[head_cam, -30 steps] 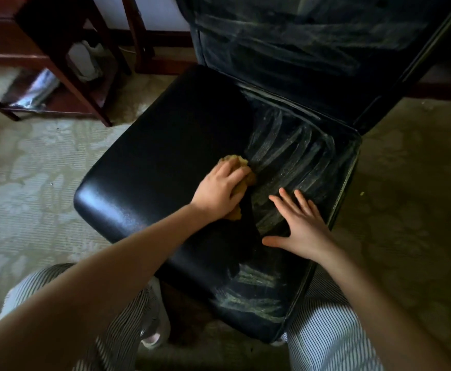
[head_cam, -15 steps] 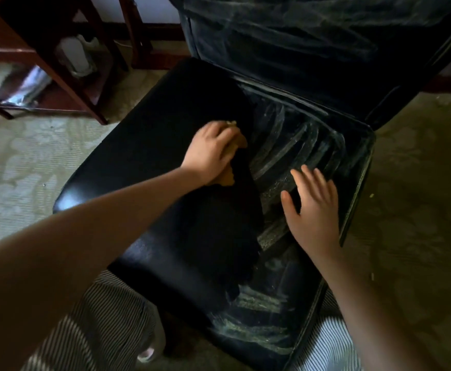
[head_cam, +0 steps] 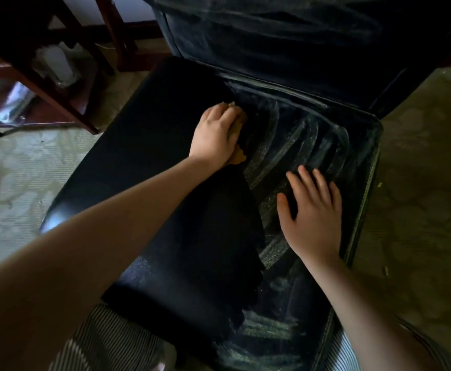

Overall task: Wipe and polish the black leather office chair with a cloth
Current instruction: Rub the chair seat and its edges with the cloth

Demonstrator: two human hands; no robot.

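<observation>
the yellowish cloth lies on the chair seat, toward its back part and near the backrest. it is almost fully covered by the left hand; only a small edge shows beside the wrist and a little bit past the fingertips. the left hand has its fingers curled over the cloth and presses it down on the leather, with the forearm reaching in from the lower left. the cloth sits just at the border where the dark clean leather on the left meets the pale dusty streaks on the right. the right hand is apart from the cloth, nearer to the person, and it rests flat on the streaked side with the fingers straight and a little spread, holding nothing. striped trousers show below the seat, a patterned carpet is around it, and dark wooden furniture stands at the upper left.
</observation>
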